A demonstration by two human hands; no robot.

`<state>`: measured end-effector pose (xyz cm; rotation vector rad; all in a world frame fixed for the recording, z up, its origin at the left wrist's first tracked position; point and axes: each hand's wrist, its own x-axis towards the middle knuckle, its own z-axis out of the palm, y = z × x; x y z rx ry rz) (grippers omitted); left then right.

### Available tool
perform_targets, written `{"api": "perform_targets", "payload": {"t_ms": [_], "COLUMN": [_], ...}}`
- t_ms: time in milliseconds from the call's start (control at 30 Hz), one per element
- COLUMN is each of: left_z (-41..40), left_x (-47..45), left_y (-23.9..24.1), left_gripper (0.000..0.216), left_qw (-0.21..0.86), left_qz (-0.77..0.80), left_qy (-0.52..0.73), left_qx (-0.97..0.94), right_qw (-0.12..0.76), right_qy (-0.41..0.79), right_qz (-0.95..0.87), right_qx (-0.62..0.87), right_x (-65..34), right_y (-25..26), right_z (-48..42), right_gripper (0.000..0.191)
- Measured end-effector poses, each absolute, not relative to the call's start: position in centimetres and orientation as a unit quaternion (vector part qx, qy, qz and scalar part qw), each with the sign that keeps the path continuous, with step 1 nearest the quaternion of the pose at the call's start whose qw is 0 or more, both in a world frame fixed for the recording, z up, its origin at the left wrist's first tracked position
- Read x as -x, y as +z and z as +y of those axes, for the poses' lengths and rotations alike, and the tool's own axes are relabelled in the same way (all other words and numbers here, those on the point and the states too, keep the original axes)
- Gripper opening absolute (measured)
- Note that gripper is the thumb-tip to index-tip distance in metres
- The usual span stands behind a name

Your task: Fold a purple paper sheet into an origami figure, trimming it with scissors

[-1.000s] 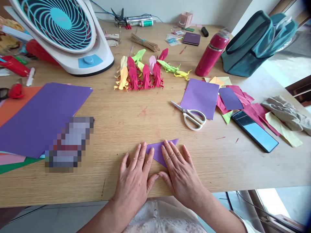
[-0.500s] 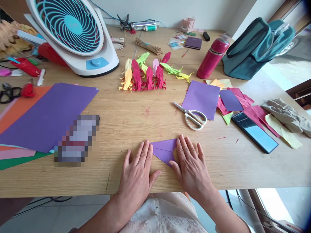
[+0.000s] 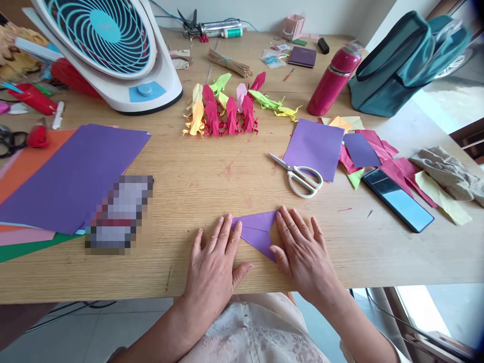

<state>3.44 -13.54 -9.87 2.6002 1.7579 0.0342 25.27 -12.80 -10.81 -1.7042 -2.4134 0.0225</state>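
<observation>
A folded piece of purple paper point(image 3: 257, 229) lies flat near the table's front edge, with a crease line running across it. My left hand point(image 3: 215, 257) rests palm down on its left end, fingers stretched out. On its right end lies my right hand point(image 3: 302, 249), also flat, with the thumb near the paper's lower corner. Both hands cover parts of the paper's ends. Beyond my right hand are white-handled scissors point(image 3: 304, 181), lying partly on a square purple sheet point(image 3: 316, 146).
Folded paper figures point(image 3: 231, 116) stand at the back middle. Left are a fan point(image 3: 151, 96) and a stack of coloured paper point(image 3: 75, 176). To the right lie a phone point(image 3: 399, 201) and paper scraps point(image 3: 401, 166), with a red bottle point(image 3: 335, 83) and a teal bag point(image 3: 385, 85) behind.
My right hand has shifted slightly right along the paper's edge, while my left hand stays on the left end. The whole view has tilted a little.
</observation>
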Motion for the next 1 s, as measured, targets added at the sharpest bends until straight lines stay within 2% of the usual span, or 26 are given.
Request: {"api": "perform_targets", "payload": {"t_ms": [267,500,767,1000], "left_z": [-13.8,-13.7,-13.6,-13.3], "left_x": [-3.3,-3.4,-3.7,-3.1], "left_y": [-9.9,-9.5,-9.0,-8.4], "left_gripper": [0.069,0.071,0.071,0.065], "left_qw": [0.007,0.020,0.024,0.033], "left_qz": [0.559,0.553,0.544,0.532], "left_qy": [0.003,-0.012,-0.022,-0.007], "left_qx": [-0.829,-0.833,-0.839,-0.846], "right_qw": [0.078,0.082,0.075,0.104], "right_qy": [0.044,0.039,0.074,0.062], "right_qz": [-0.865,-0.816,-0.877,-0.891], "right_qx": [0.493,0.571,0.468,0.438], "right_x": [-24.6,-27.4,-27.1,-28.3], "right_y": [-10.4,-10.4,-10.4,-9.9], "right_z": [-13.9,-15.0,-17.8,-17.9], "right_gripper": [0.072,0.065,0.069,0.056]}}
